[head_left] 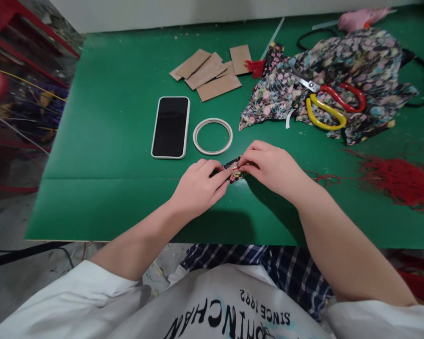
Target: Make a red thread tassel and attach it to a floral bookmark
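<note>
A small piece of dark floral fabric (236,176) lies on the table between my two hands. My left hand (202,184) is closed on its left end, thumb and fingertips pressed against it. My right hand (270,165) pinches at the right end, where a short red thread (235,168) crosses the fabric by the fingertips. My right fingers partly hide the thread and that end of the fabric. Just beyond the hands lies a roll of narrow tape (212,151), touching neither.
A phone (171,127) lies left of the tape, with brown cardboard pieces (219,88) behind. Scissors with red and yellow handles (325,126) rest on crumpled floral fabric (356,59). A heap of red threads (399,181) lies at right on the green table (102,141).
</note>
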A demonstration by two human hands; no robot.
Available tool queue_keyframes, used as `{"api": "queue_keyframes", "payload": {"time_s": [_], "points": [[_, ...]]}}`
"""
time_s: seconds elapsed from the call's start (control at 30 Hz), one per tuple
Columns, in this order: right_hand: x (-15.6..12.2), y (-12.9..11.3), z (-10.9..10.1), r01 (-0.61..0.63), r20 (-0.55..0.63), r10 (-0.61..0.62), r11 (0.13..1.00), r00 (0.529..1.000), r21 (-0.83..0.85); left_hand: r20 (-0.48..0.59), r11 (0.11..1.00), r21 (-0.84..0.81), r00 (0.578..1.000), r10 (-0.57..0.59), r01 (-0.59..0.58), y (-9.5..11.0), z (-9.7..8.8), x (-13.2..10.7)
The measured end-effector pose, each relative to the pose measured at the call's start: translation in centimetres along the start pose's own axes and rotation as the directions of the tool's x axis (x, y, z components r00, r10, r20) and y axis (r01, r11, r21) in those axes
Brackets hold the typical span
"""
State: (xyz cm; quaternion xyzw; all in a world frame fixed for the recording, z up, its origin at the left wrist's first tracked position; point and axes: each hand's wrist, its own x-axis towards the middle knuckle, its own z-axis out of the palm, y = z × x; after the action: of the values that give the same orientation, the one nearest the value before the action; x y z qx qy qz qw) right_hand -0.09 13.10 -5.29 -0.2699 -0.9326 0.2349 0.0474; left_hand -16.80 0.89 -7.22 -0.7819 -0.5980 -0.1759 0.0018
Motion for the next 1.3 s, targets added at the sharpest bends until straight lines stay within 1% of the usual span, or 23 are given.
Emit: {"api": "queue_keyframes", "payload": {"time_s": [0.1,0.2,0.3,0.37,0.5,0.63,0.77,0.97,1.03,1.1,1.17,1.3], "points": [[-0.2,-0.2,-0.2,0.041,0.046,-0.039,0.998,0.998,-0.055,-0.003,1.0,0.006,1.0,0.0,0.0,0.0,0.1,0.0],[-0.3,-0.1,-0.4,0.066,0.091,-0.06,0.996,0.994,-0.059,-0.001,1.0,0.015,1.0,-0.003,0.003,0.0,0.1,0.0],[-0.2,0.1,-0.4,0.034,0.018,-0.034,0.999,0.999,-0.021,0.007,1.0,0.03,1.0,-0.002,0.001,0.0,0.1,0.1],[-0.2,0.2,-0.2,0.044,-0.023,-0.044,0.999,0.999,-0.001,0.012,0.999,0.034,1.0,0.002,-0.002,0.1,0.1,0.1],[0.0,0.1,0.4,0.095,0.0,-0.095,0.995,0.995,-0.005,0.012,0.999,0.036,1.0,0.002,-0.002,0.0,0.0,0.1],[0.1,0.0,0.5,0.074,0.007,-0.074,0.996,0.997,-0.054,0.013,0.999,0.032,1.0,-0.001,0.0,0.0,0.1,0.1],[0.0,-0.1,0.3,0.06,0.019,-0.058,0.994,0.998,-0.092,0.034,1.0,0.026,0.999,-0.009,0.008,0.1,0.0,0.1],[-0.2,0.4,-0.4,0.082,0.064,-0.081,0.997,0.995,-0.015,0.044,1.0,0.019,0.999,-0.008,0.008,0.0,0.1,0.2],[-0.1,0.8,-0.7,0.053,0.019,-0.053,0.999,0.998,0.003,0.04,1.0,0.018,0.999,-0.006,0.005,0.0,0.1,0.1],[-0.1,1.2,-1.0,0.012,-0.059,-0.012,1.0,0.998,-0.002,0.041,1.0,0.019,0.999,-0.002,0.002,0.0,0.2,0.1],[-0.1,1.5,-1.2,-0.011,-0.094,0.012,1.0,0.996,0.003,0.051,1.0,0.022,0.999,0.003,-0.004,0.0,0.1,0.1],[-0.6,1.4,-1.0,0.008,-0.009,-0.008,0.999,1.0,0.05,0.076,1.0,0.029,0.997,0.0,-0.002,0.1,0.0,0.1]]}}
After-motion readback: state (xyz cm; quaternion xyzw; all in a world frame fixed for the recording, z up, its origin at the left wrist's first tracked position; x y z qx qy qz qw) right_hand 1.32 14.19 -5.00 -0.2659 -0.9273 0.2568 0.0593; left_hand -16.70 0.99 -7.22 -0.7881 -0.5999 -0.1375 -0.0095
